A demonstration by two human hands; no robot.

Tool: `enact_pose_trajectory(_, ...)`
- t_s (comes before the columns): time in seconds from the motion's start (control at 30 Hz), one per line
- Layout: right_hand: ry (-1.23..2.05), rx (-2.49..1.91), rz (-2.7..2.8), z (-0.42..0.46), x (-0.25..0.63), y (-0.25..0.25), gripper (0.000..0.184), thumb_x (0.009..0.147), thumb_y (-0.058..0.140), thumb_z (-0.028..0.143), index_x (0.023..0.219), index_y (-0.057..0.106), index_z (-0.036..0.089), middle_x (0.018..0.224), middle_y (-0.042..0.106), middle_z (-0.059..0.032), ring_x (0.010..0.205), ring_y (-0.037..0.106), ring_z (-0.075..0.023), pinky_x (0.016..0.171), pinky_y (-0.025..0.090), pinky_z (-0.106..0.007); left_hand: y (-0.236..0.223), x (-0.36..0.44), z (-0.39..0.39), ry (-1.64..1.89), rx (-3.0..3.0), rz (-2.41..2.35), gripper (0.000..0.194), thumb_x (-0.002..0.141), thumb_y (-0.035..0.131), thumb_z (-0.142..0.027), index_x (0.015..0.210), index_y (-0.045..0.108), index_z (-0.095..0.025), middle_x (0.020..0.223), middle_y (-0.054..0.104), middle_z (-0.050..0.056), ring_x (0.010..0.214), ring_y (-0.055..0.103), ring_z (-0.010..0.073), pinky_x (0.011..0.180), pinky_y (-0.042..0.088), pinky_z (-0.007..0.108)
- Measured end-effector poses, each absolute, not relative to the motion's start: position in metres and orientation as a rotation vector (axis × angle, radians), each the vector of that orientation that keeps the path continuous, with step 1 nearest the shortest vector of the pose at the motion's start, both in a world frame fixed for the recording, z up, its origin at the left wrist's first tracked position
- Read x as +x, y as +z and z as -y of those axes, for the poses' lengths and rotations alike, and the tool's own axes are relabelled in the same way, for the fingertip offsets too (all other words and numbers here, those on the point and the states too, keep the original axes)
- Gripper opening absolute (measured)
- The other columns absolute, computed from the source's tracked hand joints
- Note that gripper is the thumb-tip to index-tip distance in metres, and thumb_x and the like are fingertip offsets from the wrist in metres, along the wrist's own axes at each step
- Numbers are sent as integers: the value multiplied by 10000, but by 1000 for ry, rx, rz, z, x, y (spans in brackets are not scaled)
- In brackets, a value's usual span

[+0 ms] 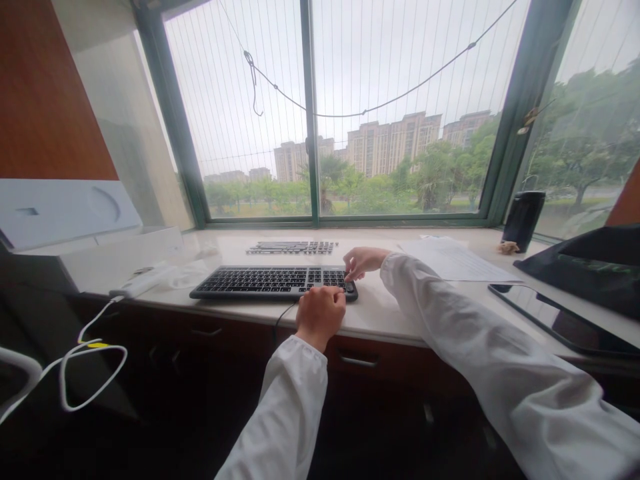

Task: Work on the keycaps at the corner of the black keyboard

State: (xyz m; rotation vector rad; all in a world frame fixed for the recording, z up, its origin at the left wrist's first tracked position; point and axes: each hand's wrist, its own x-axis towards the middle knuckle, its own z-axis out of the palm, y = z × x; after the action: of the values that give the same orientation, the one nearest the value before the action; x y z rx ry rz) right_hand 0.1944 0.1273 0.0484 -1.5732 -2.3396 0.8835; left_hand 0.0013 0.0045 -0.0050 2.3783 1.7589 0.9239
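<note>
A black computer keyboard [260, 283] lies along the front edge of the white sill-like counter. My left hand [321, 311] is curled over the front of its number pad, fingers bent together and largely hidden from me. From the right, my right hand [364, 262] reaches to the pad's right end with thumb and fingers drawn into a pinch. Anything held in either hand is too small or covered. Behind the keyboard, several rows of small grey pieces like loose keycaps [293, 247] are laid out.
Printed papers [455, 259], a dark tablet or phone [560, 317], a black bag [595, 267] and a black bottle [523, 221] stand or lie to the right. At left are a white box [120, 250] and a white cable [93, 345]. A window [313, 133] rises behind.
</note>
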Motion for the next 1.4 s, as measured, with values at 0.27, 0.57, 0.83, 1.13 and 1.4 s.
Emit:
enact_pose_trajectory(0.27,940,-1411,2268,-121,205,42,572,517,794,607,793,641,129,695,694,-42,645,643,-139,640,538,-277,-2,2,-2,914,2388,-1775,315,887,453,-279,1007,739,-332,973,731,28,935,663,202,823,459,283)
enact_pose_trajectory(0.57,1098,-1535,2068,-126,206,39,575,459,846,557,786,682,114,673,675,-32,631,621,-115,671,554,-258,-3,2,-3,931,2387,-1747,321,884,448,-277,1009,741,-319,983,730,38,931,662,207,848,466,297)
enact_pose_trajectory(0.83,1331,-1565,1988,-129,204,44,581,416,875,513,766,659,103,653,650,-5,619,600,-84,692,540,-222,-1,2,0,879,2397,-1787,317,891,448,-288,1004,742,-323,982,730,32,942,663,200,827,460,273)
enact_pose_trajectory(1.13,1218,-1532,2061,-128,205,43,582,426,863,539,771,673,110,671,655,-21,643,606,-110,700,540,-262,-1,2,-1,883,2399,-1763,325,896,437,-283,1011,738,-326,993,727,28,944,658,201,837,464,281)
enact_pose_trajectory(1.4,1029,-1511,2183,-127,207,41,568,522,805,589,812,705,111,703,669,-64,652,609,-144,664,531,-282,-5,1,-2,950,2377,-1711,323,892,435,-308,974,747,-303,934,732,46,900,663,211,843,484,320)
